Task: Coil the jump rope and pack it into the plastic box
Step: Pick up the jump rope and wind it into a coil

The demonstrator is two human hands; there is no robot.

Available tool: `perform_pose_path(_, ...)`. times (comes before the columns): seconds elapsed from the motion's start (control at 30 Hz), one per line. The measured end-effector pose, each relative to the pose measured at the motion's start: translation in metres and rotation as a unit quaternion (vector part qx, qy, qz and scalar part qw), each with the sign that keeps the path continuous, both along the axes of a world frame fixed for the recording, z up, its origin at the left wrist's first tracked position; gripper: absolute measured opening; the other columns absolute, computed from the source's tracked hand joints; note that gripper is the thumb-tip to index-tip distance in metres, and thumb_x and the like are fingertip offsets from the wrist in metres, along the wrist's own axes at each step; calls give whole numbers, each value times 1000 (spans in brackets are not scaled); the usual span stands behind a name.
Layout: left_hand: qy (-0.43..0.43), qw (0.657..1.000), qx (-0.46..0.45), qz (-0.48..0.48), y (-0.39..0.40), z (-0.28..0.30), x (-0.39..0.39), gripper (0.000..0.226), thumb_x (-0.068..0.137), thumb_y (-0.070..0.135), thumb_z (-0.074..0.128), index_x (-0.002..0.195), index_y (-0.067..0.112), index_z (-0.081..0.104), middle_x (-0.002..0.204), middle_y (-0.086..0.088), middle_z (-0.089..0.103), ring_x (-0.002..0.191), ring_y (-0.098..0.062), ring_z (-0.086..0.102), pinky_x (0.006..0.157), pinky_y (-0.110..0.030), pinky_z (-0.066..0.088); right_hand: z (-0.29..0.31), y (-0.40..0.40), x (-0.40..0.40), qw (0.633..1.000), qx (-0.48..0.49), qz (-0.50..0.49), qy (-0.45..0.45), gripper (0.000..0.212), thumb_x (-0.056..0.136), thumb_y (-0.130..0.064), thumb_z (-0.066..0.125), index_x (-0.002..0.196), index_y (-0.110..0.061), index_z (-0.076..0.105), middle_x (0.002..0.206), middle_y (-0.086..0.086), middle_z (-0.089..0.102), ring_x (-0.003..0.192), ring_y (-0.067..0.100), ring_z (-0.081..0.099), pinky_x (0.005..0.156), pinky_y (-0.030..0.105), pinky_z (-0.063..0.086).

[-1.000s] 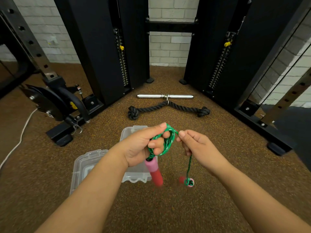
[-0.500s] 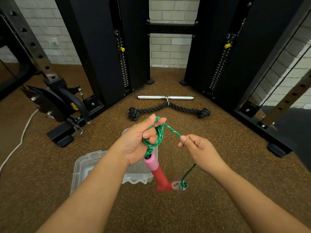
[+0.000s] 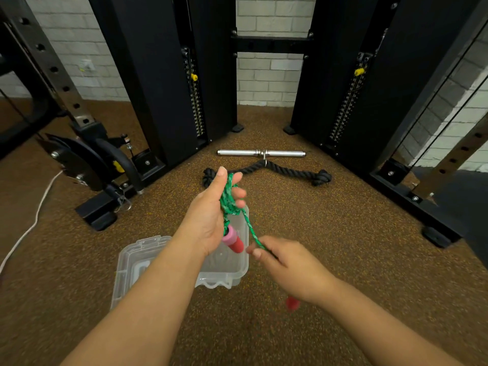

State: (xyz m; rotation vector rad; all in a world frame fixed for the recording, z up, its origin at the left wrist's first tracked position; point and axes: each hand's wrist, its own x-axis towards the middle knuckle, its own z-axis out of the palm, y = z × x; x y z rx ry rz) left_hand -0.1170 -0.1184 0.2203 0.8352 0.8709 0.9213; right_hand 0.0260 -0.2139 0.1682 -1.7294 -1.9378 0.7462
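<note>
- Green coils of the jump rope [image 3: 229, 199] are clasped in the left hand [image 3: 211, 215], above the plastic box [image 3: 239, 270].
- The tail is pinched by the right hand [image 3: 286, 262].
- Slack could let the coils slip apart.

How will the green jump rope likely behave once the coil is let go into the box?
Probably floppy: the jump rope bunches softly in the left hand and its free strand bends toward the right hand. The loops may spring loose. The red handle looks rigid and might roll.

A white brick wall [image 3: 269, 83] stands behind two black machine columns [image 3: 163, 75]; the floor [image 3: 330, 220] is brown speckled rubber.
</note>
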Motion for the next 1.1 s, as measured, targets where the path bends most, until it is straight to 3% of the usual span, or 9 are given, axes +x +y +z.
perform_pose_path(0.1,165,981,96,-22,0,-1,2,51,95,59,27,114,28,63,83,1,74,86,-18,65,106,-41,34,2,-7,-9,998,-24,51,-12,36,96,-45,35,107,-22,60,89,-5,66,82,14,62,77,39,52)
perform_pose_path(0.2,295,939,157,-78,-7,-4,0,61,95,61,12,107,35,66,91,2,75,97,-18,65,106,-41,34,16,-9,-9,996,-45,42,70,27,98,-38,43,103,-26,66,68,-10,55,64,12,59,64,33,50)
perform_pose_path(0.27,358,908,176,-128,-12,-5,-2,74,87,73,8,98,35,70,99,5,72,109,-17,60,107,-46,35,29,-6,-4,991,-26,2,134,23,96,-38,47,91,-29,68,71,-11,60,66,15,64,62,35,50)
perform_pose_path(0.37,393,884,184,-174,-20,-1,0,85,74,84,9,123,37,60,124,-1,63,126,-29,50,106,-53,37,46,-1,7,982,41,-39,182,24,95,-30,51,79,-25,68,74,-15,69,71,1,64,67,24,50)
perform_pose_path(0.5,366,885,181,-224,-25,3,0,82,75,85,16,85,22,67,80,-5,71,84,-26,71,92,-51,50,54,5,25,965,49,-96,237,28,93,-37,51,70,-28,63,57,-14,53,53,3,47,57,21,40)
perform_pose_path(0.63,331,880,152,-305,-22,4,1,84,79,81,25,95,10,69,58,-1,55,56,-9,61,79,-34,49,49,11,42,949,32,-157,271,35,92,-48,48,67,-28,62,57,-10,46,55,9,44,60,29,41)
perform_pose_path(0.77,245,903,150,-318,-22,9,5,46,85,55,52,90,13,71,49,2,41,48,-10,41,63,-24,46,44,14,42,940,28,-166,298,35,93,-47,48,68,-27,62,56,-11,42,53,8,41,59,32,39)
perform_pose_path(0.93,99,963,71,-242,-21,13,5,38,81,51,50,71,15,57,38,8,32,40,-10,35,49,-18,36,35,14,44,936,15,-177,304,32,95,-43,47,71,-27,61,47,-11,36,40,10,35,43,25,32)
perform_pose_path(1.1,-48,990,-16,-133,-13,11,2,34,90,44,49,72,15,55,38,10,32,36,-6,35,42,-14,36,21,13,43,944,-2,-156,292,35,82,-55,49,67,-26,61,54,-3,49,48,15,45,46,27,37)
